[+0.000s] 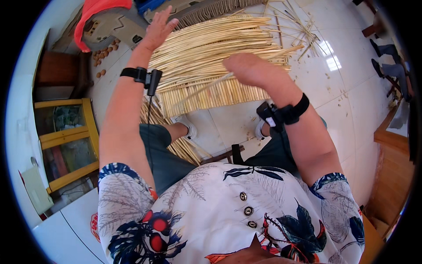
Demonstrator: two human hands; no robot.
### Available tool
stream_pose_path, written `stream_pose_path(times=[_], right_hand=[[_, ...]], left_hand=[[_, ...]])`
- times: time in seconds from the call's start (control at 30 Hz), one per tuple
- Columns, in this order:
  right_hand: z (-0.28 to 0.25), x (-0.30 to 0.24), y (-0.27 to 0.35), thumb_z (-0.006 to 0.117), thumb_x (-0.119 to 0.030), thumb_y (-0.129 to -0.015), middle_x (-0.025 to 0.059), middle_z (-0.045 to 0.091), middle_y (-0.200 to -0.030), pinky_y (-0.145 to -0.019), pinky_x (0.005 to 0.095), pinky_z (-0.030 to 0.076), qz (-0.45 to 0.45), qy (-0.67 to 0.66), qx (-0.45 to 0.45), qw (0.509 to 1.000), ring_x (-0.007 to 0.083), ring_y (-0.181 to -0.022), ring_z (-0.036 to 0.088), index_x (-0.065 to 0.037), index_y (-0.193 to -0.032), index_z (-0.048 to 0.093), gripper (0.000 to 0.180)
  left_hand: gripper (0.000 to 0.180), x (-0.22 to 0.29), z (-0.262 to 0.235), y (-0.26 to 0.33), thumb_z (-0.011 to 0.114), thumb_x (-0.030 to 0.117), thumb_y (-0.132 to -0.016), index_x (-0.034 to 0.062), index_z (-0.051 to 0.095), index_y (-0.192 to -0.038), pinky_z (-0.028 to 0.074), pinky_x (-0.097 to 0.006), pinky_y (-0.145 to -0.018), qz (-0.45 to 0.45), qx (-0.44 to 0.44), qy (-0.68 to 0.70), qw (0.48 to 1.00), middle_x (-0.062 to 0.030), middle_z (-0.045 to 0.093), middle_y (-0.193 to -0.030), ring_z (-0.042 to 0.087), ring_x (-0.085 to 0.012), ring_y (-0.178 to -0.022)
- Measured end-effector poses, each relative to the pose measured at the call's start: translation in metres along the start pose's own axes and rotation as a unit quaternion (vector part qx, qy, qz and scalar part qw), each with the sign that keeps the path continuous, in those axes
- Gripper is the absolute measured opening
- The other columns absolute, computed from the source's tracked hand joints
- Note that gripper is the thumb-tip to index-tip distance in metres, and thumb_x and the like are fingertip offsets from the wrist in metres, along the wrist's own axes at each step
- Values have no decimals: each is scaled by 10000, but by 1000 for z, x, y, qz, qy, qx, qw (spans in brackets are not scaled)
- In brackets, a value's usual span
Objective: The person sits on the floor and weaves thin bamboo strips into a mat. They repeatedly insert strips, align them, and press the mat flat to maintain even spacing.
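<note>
In front of me lies a mat of pale straw-coloured reed stalks point(215, 42), laid side by side, with a band of short upright pieces point(211, 97) along its near edge. My left hand point(160, 30) is raised at the mat's far left edge, fingers stretched and apart, with nothing in it. Over the mat's right half, my right hand point(249, 69) is closed on a reed stalk point(206, 84). That stalk slants down to the left from the hand and is smeared by motion. The right fingertips are hidden behind the hand.
Loose stalks point(303, 31) are scattered on the tiled floor at the far right. More stalks point(182, 149) lie by my left leg. Small round brown things point(102, 55) sit near a red cloth point(99, 11). A yellow-framed cabinet point(68, 136) stands left. Another person's legs point(391, 66) show at the right.
</note>
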State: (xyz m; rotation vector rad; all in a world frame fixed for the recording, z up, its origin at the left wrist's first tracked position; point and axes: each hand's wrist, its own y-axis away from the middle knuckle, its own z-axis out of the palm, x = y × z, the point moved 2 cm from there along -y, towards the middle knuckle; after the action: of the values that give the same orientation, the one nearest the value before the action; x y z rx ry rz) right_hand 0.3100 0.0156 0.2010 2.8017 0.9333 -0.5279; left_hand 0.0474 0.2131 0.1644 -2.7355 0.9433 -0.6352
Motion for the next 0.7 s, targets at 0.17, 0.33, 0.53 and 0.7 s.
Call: stream_pose_path(times=[0.17,0.33,0.53,0.7], right_hand=[[17,16,-9,464,9,-783,214,607,-926,-788,412,476,43,25,19,999,351,-911,585,16,-911,584,175],[78,25,-17,487,15,-765,206,588,-924,-798,414,468,55,22,43,997,368,-940,556,3,-890,575,153],[125,40,-35,499,-36,-775,206,584,-913,-765,424,476,76,38,78,993,372,-903,568,-5,-862,588,129],[109,41,-36,508,-52,-769,221,598,-902,-730,435,480,110,106,16,988,384,-860,584,11,-863,630,166]], left_hand=[[634,34,-85,47,492,456,-883,166,272,-1402,173,-427,-1077,9,-29,-65,997,-194,268,-1424,146,-354,-1353],[691,75,-98,111,570,427,-834,167,273,-1401,185,-432,-1074,7,-152,-134,979,-214,247,-1426,125,-366,-1355],[748,90,-102,142,645,362,-791,168,261,-1404,192,-429,-1075,-16,-224,-67,972,-217,218,-1435,128,-366,-1353],[773,61,-94,124,674,330,-773,165,258,-1404,195,-412,-1079,-57,-189,-22,980,-212,206,-1441,133,-358,-1353]])
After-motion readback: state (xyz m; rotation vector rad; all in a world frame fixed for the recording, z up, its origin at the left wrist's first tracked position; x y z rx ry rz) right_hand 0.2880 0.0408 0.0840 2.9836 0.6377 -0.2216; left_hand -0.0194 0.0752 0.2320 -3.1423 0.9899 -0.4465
